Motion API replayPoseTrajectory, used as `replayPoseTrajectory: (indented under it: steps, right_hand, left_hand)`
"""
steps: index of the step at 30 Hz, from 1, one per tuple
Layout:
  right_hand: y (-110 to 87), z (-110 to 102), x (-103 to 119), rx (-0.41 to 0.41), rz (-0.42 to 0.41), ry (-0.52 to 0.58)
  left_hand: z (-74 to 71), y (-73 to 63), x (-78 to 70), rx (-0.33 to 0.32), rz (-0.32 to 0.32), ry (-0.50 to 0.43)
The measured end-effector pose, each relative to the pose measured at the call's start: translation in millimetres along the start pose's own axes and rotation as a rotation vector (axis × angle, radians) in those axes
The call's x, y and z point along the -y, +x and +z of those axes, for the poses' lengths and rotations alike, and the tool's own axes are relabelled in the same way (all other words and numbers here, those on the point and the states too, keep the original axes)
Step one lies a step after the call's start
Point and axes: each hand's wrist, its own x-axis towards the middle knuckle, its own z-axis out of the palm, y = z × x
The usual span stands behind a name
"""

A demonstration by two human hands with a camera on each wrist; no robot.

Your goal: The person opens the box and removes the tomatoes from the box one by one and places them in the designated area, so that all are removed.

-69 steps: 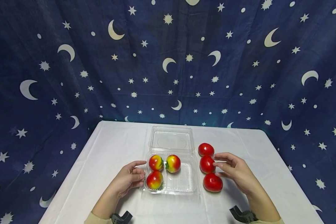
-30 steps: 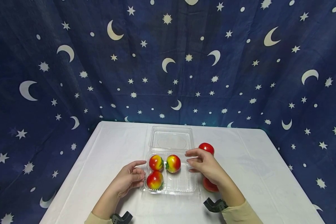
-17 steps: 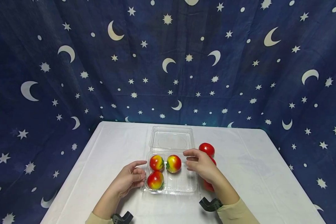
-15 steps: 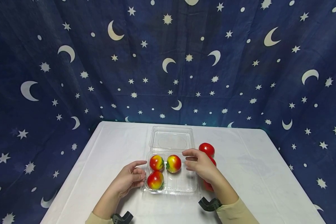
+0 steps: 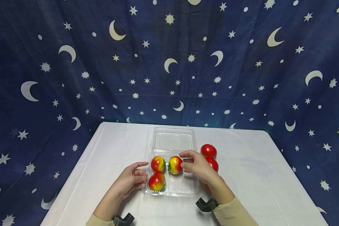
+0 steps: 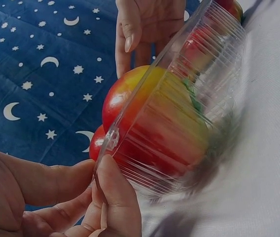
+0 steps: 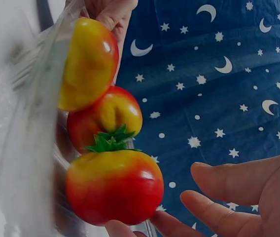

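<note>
A clear plastic clamshell container [image 5: 183, 185] lies open on the table, its lid [image 5: 173, 141] folded back. Three round red-and-yellow fruits with green leafy caps sit in it: a back-left one [image 5: 157, 164], a front-left one [image 5: 156, 182] and a back-right one [image 5: 175, 165]. My left hand [image 5: 130, 180] pinches the container's left rim [image 6: 111, 136] between thumb and finger. Over the container's right side, my right hand [image 5: 199, 165] reaches around the back-right fruit [image 7: 115, 187], thumb apart from it. Its fingertips are at the fruit's side; whether they touch cannot be told.
Several plain red round fruits stand in a column right of the container: the far one [image 5: 208, 151], the middle one [image 5: 212, 164] and a front one mostly hidden behind my right wrist. A white cloth covers the table [image 5: 248, 175]; a blue starry curtain [image 5: 169, 62] hangs behind.
My right hand has left the plain red fruits and moved left over the container to the back-right red-and-yellow fruit. The middle red fruit has shifted slightly right. My left hand stays on the rim.
</note>
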Motion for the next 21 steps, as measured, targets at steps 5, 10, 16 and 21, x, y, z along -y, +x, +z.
replayPoseTrajectory:
  steps: [5,10,16,21]
  right_hand:
    - [1.3,6,-1,0.009,0.003,-0.009]
    - [3.0,13,0,0.001,0.019,-0.062]
    - [4.4,20,-1,-0.007,0.039,-0.107]
    - [6.4,26,-4,-0.014,0.042,-0.12]
  left_hand:
    - [0.2,-0.2,-0.5,0.003,-0.001,-0.005]
    - [0.0,-0.3,0.1,0.001,-0.002,-0.004]
    - [-0.6,-0.4,0.4,0.001,-0.002,-0.001]
    - [-0.7,-0.2,0.1,-0.003,-0.003,0.0]
